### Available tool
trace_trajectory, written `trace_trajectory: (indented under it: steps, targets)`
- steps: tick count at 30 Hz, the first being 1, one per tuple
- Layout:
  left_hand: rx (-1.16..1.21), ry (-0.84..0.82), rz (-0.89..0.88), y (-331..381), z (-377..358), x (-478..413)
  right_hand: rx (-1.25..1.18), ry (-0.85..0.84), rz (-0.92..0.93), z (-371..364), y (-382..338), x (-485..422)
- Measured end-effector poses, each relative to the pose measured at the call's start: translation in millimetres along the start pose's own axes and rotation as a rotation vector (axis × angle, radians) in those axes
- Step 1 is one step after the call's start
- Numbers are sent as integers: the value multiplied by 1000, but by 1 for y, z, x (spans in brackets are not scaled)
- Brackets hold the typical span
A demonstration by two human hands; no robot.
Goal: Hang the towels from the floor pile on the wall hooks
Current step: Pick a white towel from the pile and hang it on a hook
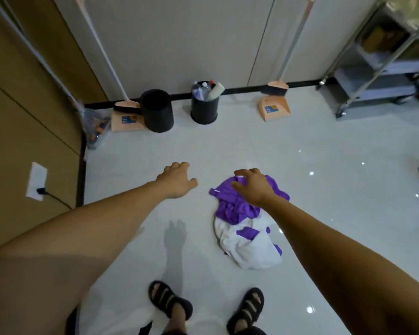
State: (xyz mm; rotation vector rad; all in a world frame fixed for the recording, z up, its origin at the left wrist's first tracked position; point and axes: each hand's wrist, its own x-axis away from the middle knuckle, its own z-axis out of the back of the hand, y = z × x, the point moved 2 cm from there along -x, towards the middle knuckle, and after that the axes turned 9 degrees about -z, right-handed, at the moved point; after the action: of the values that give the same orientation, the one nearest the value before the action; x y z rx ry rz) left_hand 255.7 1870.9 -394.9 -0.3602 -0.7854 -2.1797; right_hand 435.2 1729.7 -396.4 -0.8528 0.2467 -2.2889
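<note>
Fingers, right: your right hand [252, 187] is spread and curled downward over the purple end of the pile, fingertips at or just above the cloth; whether they touch it you cannot tell, and nothing is pinched yet.
Fingers, left: your left hand [177, 180] is open, fingers loosely bent, holding nothing, over bare floor [336, 213] beside the pile.
Towel pile: the towels [242, 226] lie crumpled on the floor just ahead of your sandals [169, 301], a purple cloth toward the far wall, white cloth with purple patches nearer you, the two tangled together.
Handling, judged: soft, limp, light; no stiffness, so it will sag and trail from any grip. Not fragile. Layers will likely drag each other up.
Where to grip: take a raised fold or the free purple corner at the pile's left edge, pinch through the fabric, lift slowly so one piece separates.
Left hand use: likely to hold down or shake loose the white cloth.
Hooks: not visible in this view.
Nearby: two black bins [205, 107] and dustpans stand at the far wall, well apart from the pile.
</note>
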Motion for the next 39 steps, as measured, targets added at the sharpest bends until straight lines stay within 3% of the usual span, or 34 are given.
trace_trajectory:
  steps: [9,14,19,27,33,36,39]
  targets:
    - [6,-165,-22,101,-185,-68,11,-135,-104,-49,201,-45]
    - [27,-231,3,87,-304,-123,75,-247,-149,-136,288,-95]
    - [13,-296,57,28,-416,-181,138,-326,-191,-251,349,-161]
    - [89,-185,126,-63,-542,-257,392,-289,-60,-412,388,-273]
    - [148,-171,169,-98,-586,-266,535,-240,-48,-471,399,-291]
    - [159,-193,188,-102,-584,-257,478,-223,-44,-465,397,-280]
    - [180,-220,200,-92,-561,-244,215,-311,-118,-433,385,-262]
